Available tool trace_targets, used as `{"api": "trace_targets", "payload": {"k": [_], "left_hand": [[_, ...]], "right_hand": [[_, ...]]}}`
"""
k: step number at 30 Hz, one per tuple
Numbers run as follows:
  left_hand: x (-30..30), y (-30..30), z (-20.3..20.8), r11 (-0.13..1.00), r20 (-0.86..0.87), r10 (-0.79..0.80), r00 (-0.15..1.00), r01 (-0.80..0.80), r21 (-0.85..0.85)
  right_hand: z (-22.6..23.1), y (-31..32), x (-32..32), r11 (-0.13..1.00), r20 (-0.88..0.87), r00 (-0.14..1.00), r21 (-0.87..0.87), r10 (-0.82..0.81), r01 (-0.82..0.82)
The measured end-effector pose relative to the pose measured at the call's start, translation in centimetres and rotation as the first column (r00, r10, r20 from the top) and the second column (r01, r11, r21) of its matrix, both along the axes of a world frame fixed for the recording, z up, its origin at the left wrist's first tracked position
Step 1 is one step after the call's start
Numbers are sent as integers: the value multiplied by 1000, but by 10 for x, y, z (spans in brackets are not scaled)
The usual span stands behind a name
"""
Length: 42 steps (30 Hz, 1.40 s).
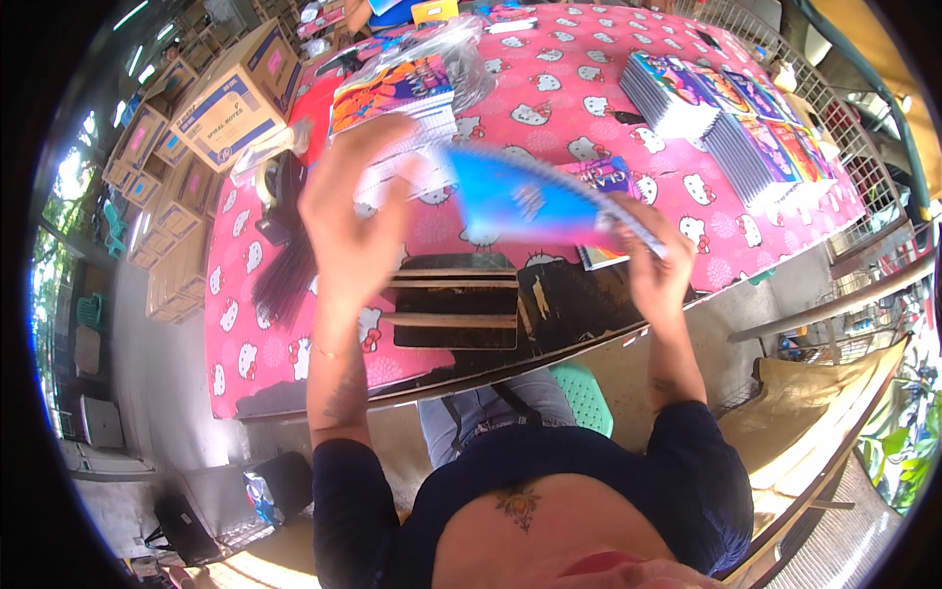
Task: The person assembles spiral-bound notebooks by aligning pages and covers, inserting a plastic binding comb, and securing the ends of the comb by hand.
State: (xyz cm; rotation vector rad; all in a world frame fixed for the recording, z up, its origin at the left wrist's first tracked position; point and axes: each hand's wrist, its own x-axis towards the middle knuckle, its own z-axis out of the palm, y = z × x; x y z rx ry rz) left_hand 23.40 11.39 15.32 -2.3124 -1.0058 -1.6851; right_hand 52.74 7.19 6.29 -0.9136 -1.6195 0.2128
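Note:
My right hand point(655, 257) grips a spiral notebook point(525, 196) with a blue cover by its right end. The notebook is tilted above the table and smeared by motion. To its left, my left hand point(358, 211) is raised, thumb and fingers apart, holding nothing I can see. Just beyond that hand stands a stack of notebooks point(392, 93) with a bright orange and purple top cover. Another notebook point(601, 257) lies partly hidden beneath the blue one. A slotted wooden holder point(456, 320) sits near the table's front edge, between my forearms.
Rows of stacked spiral notebooks point(677, 93) occupy the table's right side. Clear plastic wrap point(471, 64) lies behind the left stack. A bundle of thin black strands point(285, 280) and a tape dispenser point(267, 185) are at the left. Cardboard boxes point(231, 103) stand beyond the left edge.

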Motion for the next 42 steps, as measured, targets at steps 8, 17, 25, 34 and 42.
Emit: {"api": "trace_targets", "payload": {"k": [8, 17, 25, 34, 42], "left_hand": [[-71, 126, -75, 959, -118, 258, 959, -269, -86], [-84, 167, -91, 936, -401, 321, 858, -352, -5], [-61, 155, -83, 918, -367, 395, 842, -374, 132], [-67, 158, -85, 883, -349, 465, 814, -452, 122], [-85, 176, -99, 911, -393, 389, 833, -412, 29]], "right_hand": [[-105, 30, 70, 970, 712, 700, -130, -54, 207], [-119, 31, 81, 967, 713, 695, -102, -92, 232], [-117, 97, 111, 835, 384, 879, -351, -283, 423], [-128, 104, 99, 803, 393, 843, -323, -367, 500], [-113, 148, 97, 697, 543, 793, -454, -276, 554]]}}
